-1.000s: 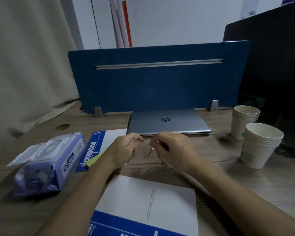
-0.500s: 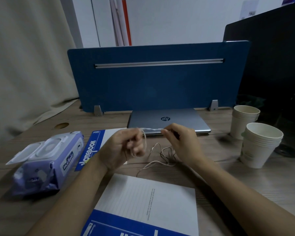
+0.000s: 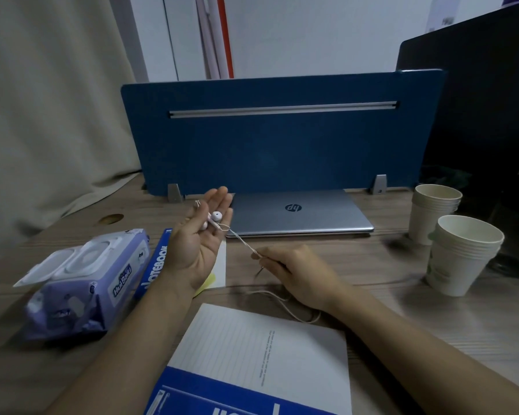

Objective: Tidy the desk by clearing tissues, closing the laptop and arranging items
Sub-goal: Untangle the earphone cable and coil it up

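My left hand (image 3: 199, 241) is raised palm up with its fingers spread, and the white earbuds (image 3: 214, 219) lie across those fingers. Their thin white cable (image 3: 242, 242) runs taut down to my right hand (image 3: 294, 272), which pinches it just above the desk. The rest of the cable trails in a loop (image 3: 285, 304) on the wood behind my right wrist. The silver laptop (image 3: 300, 212) lies closed against the blue divider (image 3: 282, 136). A purple wet-wipe pack (image 3: 81, 280) with its lid flipped open sits at the left.
A blue-and-white notebook (image 3: 159, 265) lies under my left wrist, and a second one (image 3: 252, 363) lies at the near edge. Two stacks of paper cups (image 3: 459, 253) (image 3: 432, 214) stand at the right beside a dark monitor (image 3: 486, 130). A curtain (image 3: 48, 115) hangs at the left.
My left hand has opened and turned palm up, lifting the earbuds toward the laptop. My right hand has moved back and down, drawing the cable straight between the two hands.
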`<state>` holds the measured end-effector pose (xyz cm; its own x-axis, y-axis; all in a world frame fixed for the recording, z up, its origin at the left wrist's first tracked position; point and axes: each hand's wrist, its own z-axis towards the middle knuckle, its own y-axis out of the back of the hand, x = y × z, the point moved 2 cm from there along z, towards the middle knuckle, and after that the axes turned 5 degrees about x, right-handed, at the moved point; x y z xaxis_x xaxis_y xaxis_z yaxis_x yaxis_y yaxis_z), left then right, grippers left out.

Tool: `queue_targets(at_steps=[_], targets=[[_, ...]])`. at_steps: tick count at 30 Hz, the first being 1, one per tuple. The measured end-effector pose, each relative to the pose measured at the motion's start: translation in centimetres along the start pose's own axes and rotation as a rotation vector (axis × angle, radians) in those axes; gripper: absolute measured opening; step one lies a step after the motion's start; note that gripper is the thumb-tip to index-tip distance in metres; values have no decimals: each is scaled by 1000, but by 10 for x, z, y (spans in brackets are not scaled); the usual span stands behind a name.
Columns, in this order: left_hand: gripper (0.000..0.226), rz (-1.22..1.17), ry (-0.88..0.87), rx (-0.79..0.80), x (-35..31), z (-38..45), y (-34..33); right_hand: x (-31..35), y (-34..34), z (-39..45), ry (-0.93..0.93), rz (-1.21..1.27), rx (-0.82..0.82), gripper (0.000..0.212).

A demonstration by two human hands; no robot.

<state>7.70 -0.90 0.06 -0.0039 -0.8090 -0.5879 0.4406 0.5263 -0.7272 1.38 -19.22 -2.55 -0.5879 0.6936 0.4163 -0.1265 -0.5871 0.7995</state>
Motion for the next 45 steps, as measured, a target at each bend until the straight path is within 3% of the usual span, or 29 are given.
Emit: queue_targets(at_steps=[3, 7, 10, 13, 17, 26, 31, 39, 45], targets=[[24, 271, -79, -52, 5, 1, 3, 2, -2, 1, 17, -44, 27, 31], [23, 1098, -190, -37, 8, -4, 10, 2, -1, 1, 29, -83, 31, 26], [23, 1503, -70, 127, 16, -9, 13, 2, 3, 0, 20, -94, -14, 24], [25, 1624, 31, 301, 19, -14, 9, 1, 9, -1, 7, -80, -89, 21], [30, 1491, 166, 417, 19, -18, -1, -3, 16, -1, -22, -60, -208, 24], [30, 636, 485, 426, 10, -24, -15, -7, 16, 1, -29, 39, -323, 24], [25, 101, 410, 339, 4, -23, -19, -11, 14, 0, -76, 101, -234, 18], [32, -72, 141, 146, 1, -11, -20, -5, -4, 2, -71, 49, -13, 18], [32, 147, 0, 12, 0, -4, -7, -4, -7, 2, -75, 30, 56, 19]])
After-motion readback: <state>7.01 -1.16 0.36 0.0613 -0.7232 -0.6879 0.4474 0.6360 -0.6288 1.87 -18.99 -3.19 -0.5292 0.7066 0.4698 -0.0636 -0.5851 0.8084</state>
